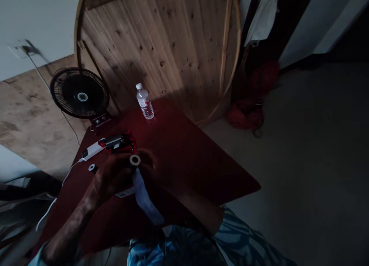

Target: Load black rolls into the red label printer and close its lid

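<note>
A small white paper roll [138, 157] with a dark core hole is held up over the red table. From it a loose paper strip [146, 200] hangs down toward my body. My left hand [113, 169] grips the roll from the left, fingers curled. At its other side my right hand [148, 164] is closed around it, though shadow hides much of the fingers. Just beyond the hands lies a white and red handheld card terminal [93, 150], its dark paper compartment [117, 142] standing open. Another small roll [92, 168] rests left of my left hand.
A clear water bottle [145, 102] stands at the back of the red table [190, 158]. A black fan [80, 95] is at the back left. A round wooden tabletop [173, 39] leans behind. A white cable [67, 175] runs from the terminal off the left edge. A flat labelled box [125, 192] lies below my hands.
</note>
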{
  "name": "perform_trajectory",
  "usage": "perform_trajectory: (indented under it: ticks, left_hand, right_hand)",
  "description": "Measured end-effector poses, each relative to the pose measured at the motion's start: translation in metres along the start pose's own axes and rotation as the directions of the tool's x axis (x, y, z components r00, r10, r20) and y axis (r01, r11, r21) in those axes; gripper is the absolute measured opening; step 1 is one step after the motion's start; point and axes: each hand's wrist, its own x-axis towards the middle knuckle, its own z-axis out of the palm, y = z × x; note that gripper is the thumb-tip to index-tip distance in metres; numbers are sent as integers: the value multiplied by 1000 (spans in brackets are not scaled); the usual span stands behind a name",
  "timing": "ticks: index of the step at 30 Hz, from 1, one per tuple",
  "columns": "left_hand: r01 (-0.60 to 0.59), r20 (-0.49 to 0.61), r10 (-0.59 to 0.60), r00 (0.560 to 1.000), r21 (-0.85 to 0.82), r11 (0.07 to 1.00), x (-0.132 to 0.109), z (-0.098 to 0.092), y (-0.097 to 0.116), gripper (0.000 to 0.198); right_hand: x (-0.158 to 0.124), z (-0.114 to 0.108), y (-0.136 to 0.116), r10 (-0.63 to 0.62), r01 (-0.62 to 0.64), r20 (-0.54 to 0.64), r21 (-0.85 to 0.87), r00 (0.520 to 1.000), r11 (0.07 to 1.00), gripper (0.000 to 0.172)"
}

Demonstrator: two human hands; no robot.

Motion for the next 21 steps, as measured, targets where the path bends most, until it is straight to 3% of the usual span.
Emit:
perform_trajectory:
  ticks: [3, 6, 9, 12, 15, 17, 19, 21]
  left_hand:
    - [36, -29, -40, 999, -136, 990, -1, 14, -5, 30]
    - [80, -69, -97, 993, -221, 972, -1, 24, -11, 33]
    - [25, -85, -42, 995, -189, 982, -2, 30, -13, 32]
    - [-54, -86, 45, 995, -103, 993, -6, 25, -10, 27]
    - [-71, -144, 67, 987, -22, 997, -14, -2, -16, 29]
    - [14, -307, -5, 952, 26, 1000, -23, -30, -30, 34]
    - [241, -484, -187, 855, 52, 969, -33, -59, -55, 39]
    - [469, -515, -365, 776, 83, 879, -42, -79, -87, 43]
  right_hand:
    - [-8, 1, -18, 22, -33, 106, 104, 994, 994, 29]
    - [-14, -2, -28, 78, -91, 105, 126, 991, 988, 34]
    - [-16, -4, -28, 129, -134, 103, 43, 986, 990, 43]
    - [-13, -4, -25, 112, -106, 109, -65, 988, 992, 42]
    - [-1, -14, -27, 10, 10, 94, -215, 996, 977, 35]
    - [13, -34, -30, -66, 83, 57, -365, 996, 927, 34]
    - [32, -63, -29, -157, 109, -54, -506, 986, 855, 37]
    - [50, -95, -21, -179, 58, -139, -611, 974, 790, 37]
